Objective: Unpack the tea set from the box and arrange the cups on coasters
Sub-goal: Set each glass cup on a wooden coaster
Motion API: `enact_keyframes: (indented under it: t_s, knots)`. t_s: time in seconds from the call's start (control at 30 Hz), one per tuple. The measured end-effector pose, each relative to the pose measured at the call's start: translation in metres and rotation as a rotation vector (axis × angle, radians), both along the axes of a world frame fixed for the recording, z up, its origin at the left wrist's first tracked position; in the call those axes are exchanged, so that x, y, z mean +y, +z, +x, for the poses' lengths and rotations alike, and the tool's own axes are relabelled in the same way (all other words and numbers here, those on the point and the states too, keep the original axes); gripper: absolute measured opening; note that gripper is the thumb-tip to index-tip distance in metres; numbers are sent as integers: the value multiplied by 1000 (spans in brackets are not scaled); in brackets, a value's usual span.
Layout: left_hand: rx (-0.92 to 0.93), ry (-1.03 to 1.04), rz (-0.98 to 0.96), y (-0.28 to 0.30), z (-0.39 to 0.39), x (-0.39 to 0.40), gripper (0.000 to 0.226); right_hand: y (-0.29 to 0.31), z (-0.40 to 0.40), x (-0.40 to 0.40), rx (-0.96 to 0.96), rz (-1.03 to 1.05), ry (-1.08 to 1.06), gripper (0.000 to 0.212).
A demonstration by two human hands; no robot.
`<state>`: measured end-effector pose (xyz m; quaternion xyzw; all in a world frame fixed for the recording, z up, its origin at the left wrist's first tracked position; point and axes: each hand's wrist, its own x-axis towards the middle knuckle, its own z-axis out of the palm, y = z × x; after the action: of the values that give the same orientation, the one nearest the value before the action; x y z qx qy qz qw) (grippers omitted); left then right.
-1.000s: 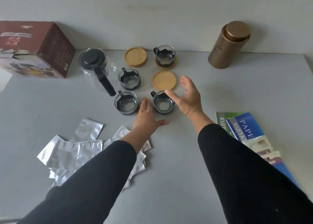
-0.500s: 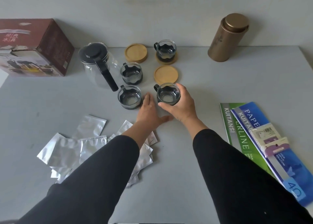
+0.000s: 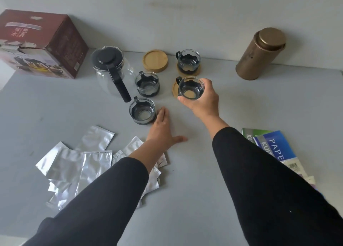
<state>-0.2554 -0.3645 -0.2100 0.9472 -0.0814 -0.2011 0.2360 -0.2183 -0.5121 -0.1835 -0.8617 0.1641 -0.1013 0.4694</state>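
Note:
My right hand (image 3: 202, 100) grips a glass cup with a black holder (image 3: 191, 87) and holds it over a wooden coaster (image 3: 175, 89), whose left edge shows beside the cup. My left hand (image 3: 161, 130) rests flat on the table, fingers straight, beside another cup (image 3: 142, 111). A third cup (image 3: 147, 84) stands on the bare table. A fourth cup (image 3: 188, 61) sits on a coaster (image 3: 187, 73) at the back. One coaster (image 3: 155, 60) lies bare. The glass teapot with black lid and handle (image 3: 111, 69) stands to the left.
The brown tea-set box (image 3: 42, 43) sits at the back left. A bronze canister (image 3: 259, 54) stands at the back right by the wall. Silver foil pouches (image 3: 78, 162) lie under my left arm. Paper packs (image 3: 271, 147) lie at the right.
My right hand closed round the near cup, lifted it and carried it back over the middle coaster. My left hand stayed flat on the table.

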Motion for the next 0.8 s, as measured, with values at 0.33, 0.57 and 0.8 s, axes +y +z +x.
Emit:
enact_keyframes:
  t_s: [0.33, 0.57, 0.8]
  knots:
    - [12, 18, -26, 0, 1, -1, 123, -13, 37, -1, 14, 6, 57, 76]
    - [21, 25, -31, 1, 2, -2, 122, -18, 48, -2, 44, 0, 75, 78]
    - [26, 30, -30, 0, 2, -2, 123, -22, 46, -4, 43, -15, 99, 86]
